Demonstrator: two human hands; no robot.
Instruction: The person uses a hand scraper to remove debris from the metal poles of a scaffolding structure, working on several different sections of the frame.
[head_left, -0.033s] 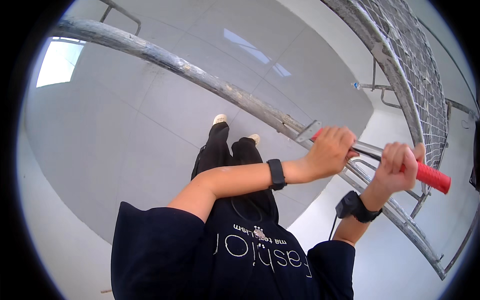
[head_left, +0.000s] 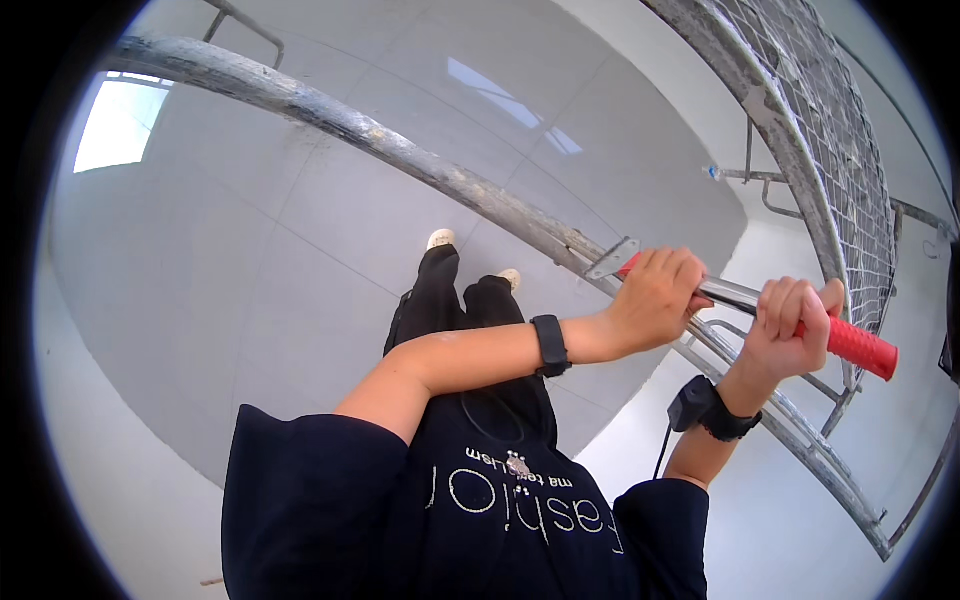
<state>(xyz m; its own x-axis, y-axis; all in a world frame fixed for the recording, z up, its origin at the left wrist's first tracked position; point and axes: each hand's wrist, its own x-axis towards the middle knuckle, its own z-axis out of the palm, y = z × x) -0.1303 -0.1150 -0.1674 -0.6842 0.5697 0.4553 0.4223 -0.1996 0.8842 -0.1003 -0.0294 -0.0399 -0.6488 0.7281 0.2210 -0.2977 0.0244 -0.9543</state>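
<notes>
A long-handled scraper [head_left: 732,293] with a metal shaft, red grips and a flat metal head lies across both hands, tilted down to the right. My left hand [head_left: 658,302] is closed round it just behind the head, which sits close to a scaffold tube; contact cannot be made out. Farther along, my right hand [head_left: 788,335] wraps the handle, and the red grip end sticks out beyond the fingers. A black band circles the left wrist, and a black strapped device the right.
A worn scaffold tube [head_left: 400,150] runs diagonally ahead of me. On the right rises a scaffold platform with wire mesh [head_left: 835,140], beside a ladder-like frame [head_left: 820,445] and white walls. Far below lies a grey tiled floor [head_left: 250,250].
Both hands and the scraper have shifted very slightly to the left and away from me. The grips are the same.
</notes>
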